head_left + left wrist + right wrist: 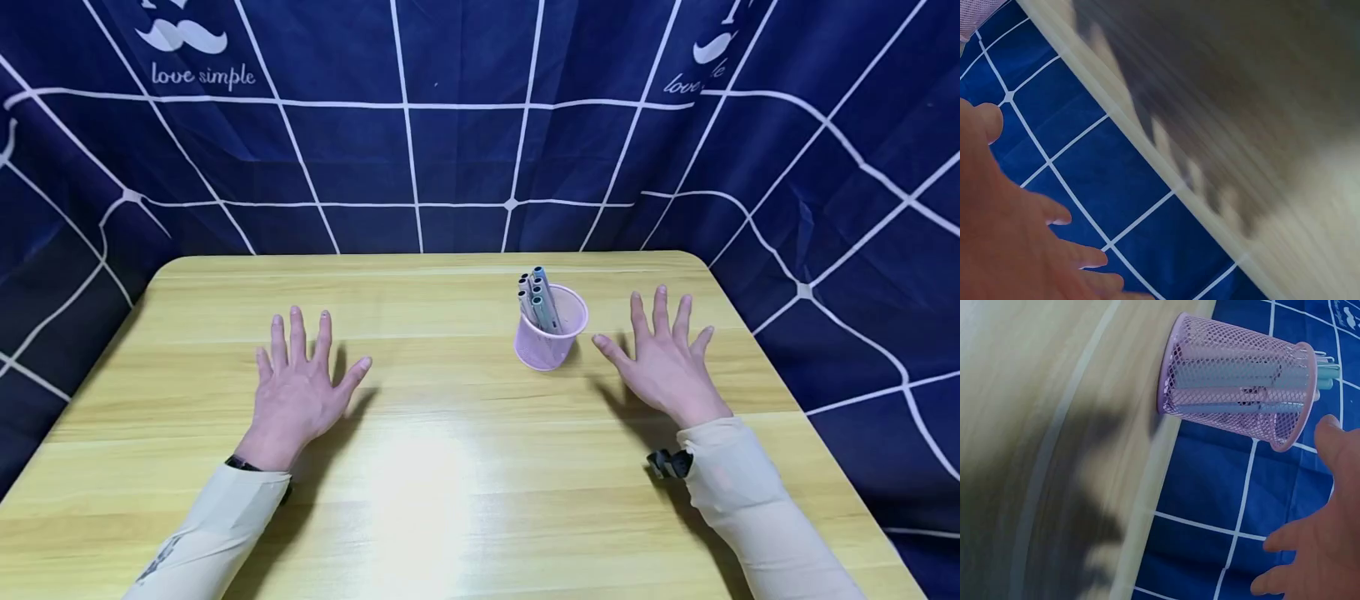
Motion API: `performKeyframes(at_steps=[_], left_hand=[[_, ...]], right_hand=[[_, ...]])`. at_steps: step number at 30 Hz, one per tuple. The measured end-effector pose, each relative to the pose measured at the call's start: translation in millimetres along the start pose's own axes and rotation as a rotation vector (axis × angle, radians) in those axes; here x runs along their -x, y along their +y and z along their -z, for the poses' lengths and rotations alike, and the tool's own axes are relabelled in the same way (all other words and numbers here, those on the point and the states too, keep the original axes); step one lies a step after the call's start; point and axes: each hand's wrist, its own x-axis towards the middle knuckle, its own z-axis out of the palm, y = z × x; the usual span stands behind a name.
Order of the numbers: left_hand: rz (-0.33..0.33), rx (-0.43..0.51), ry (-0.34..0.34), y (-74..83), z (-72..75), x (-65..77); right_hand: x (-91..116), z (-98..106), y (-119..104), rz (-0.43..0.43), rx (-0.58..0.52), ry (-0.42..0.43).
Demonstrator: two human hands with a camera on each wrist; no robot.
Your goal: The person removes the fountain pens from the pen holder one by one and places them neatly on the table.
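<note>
A pink-purple mesh pen holder (543,347) stands upright right of the table's middle, with several pens (538,302) leaning to its left side. In the right wrist view the pens (1229,378) show through the mesh of the holder (1285,428). My right hand (666,367), fingers spread, is over the table just right of the holder, its thumb nearest the rim but apart from it. Over the left part of the table my left hand (296,400) is spread too, holding nothing. Both hands cast shadows on the wood.
The light wooden table (420,383) has rounded far corners. A dark blue cloth (465,158) with white grid lines surrounds its back and sides. Glare lies on the near middle of the wood. Each wrist wears a black band, with a dark device (670,463) at the right one.
</note>
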Motion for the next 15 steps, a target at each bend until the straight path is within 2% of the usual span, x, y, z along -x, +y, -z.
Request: performKeyframes(at_steps=[4, 8, 11, 15], left_hand=[[-0.08, 0.018, 0.067, -0.7, -1.0, -2.7], [-0.144, 0.086, 0.136, 0.5, 0.9, -5.9], [-0.134, 0.227, 0.126, 2.2, 4.7, -7.3], [-0.116, 0.393, 0.103, 5.8, 7.5, -9.3]], right_hand=[[-3, 1, -1, 0.056, -0.099, 0.051], [-9, -1, -3, 0.133, -0.32, 0.136], [-15, -3, -6, 0.183, -0.565, 0.179], [-23, -9, -10, 0.212, -0.939, 0.159]])
